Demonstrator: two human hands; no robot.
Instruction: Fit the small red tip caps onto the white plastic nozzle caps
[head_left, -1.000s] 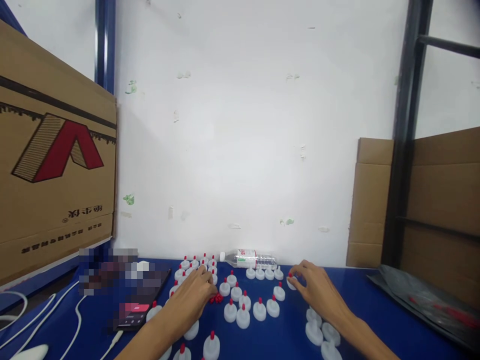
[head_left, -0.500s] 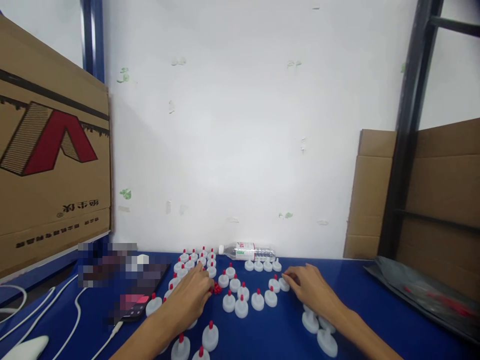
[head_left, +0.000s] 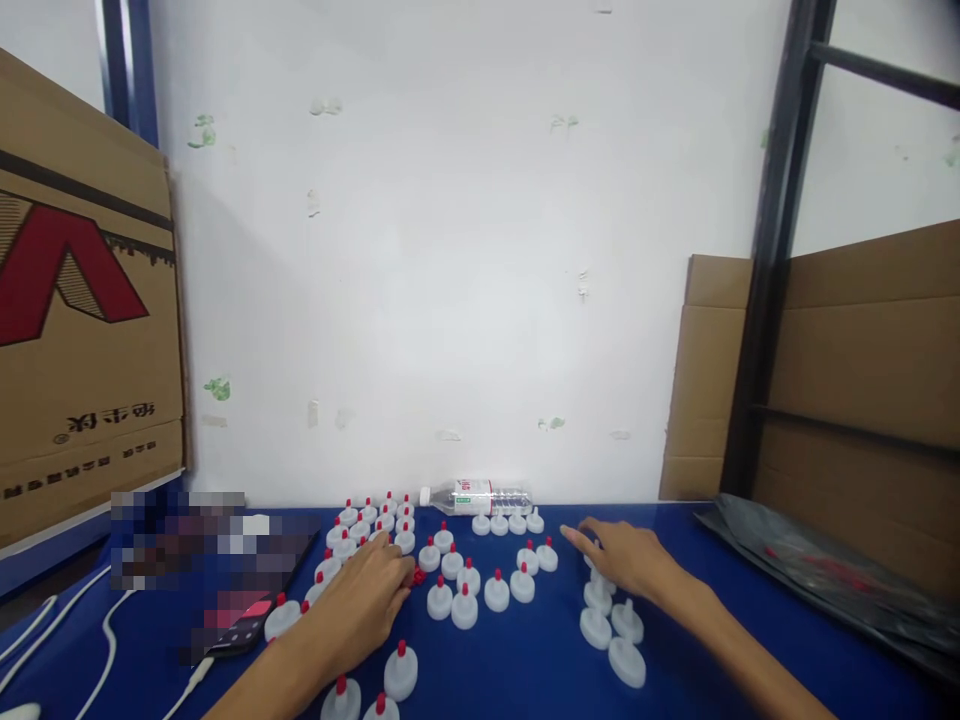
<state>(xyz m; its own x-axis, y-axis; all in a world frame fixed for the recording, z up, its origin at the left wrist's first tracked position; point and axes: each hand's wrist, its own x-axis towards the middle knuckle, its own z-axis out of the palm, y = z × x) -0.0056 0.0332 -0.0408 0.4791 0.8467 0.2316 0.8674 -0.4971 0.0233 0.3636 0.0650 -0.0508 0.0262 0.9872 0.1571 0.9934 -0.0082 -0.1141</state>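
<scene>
In the low middle of the frame, many white caps [head_left: 463,608] with red tips stand on the blue counter [head_left: 525,670]. The left hand [head_left: 367,600] rests by loose red tips [head_left: 418,576], fingers curled; what they grip is hidden. The right hand [head_left: 626,558], fingers apart, reaches over plain white caps [head_left: 609,625]. It looks like tip-fitting work, and picking one plain cap cleanly seems next. The upper-left box [head_left: 75,330] shows a red mark; its writing and the bottle [head_left: 472,496] label are too small to read.

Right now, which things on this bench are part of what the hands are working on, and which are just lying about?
In hand:
left hand beside the loose red tips
right hand over the untipped caps
tipped caps between the hands

Lying about:
water bottle on its side by the wall
phone and cable
cardboard box
grey bag
</scene>
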